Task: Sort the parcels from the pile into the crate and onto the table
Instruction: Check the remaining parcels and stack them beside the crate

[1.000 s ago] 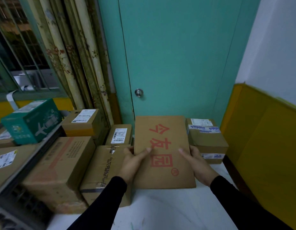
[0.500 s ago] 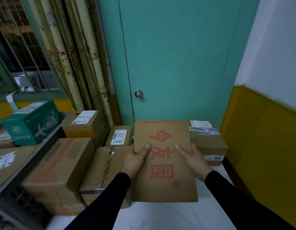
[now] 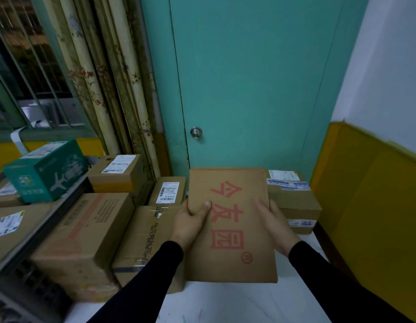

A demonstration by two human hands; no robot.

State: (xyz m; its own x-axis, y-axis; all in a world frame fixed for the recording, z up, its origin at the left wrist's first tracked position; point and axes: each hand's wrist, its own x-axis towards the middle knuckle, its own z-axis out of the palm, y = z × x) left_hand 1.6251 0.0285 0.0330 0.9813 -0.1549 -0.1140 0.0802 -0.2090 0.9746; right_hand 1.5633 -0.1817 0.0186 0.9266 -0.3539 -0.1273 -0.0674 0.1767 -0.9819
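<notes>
Both hands grip the flat parcel (image 3: 230, 220); taped box (image 3: 295, 199) just right.

Labelled box (image 3: 295, 201) half behind parcel (image 3: 230, 229)

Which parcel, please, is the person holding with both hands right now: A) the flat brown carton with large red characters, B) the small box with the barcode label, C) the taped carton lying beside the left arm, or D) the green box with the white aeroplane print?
A: the left hand and right hand grip the side edges of the flat brown carton with large red characters.
</notes>
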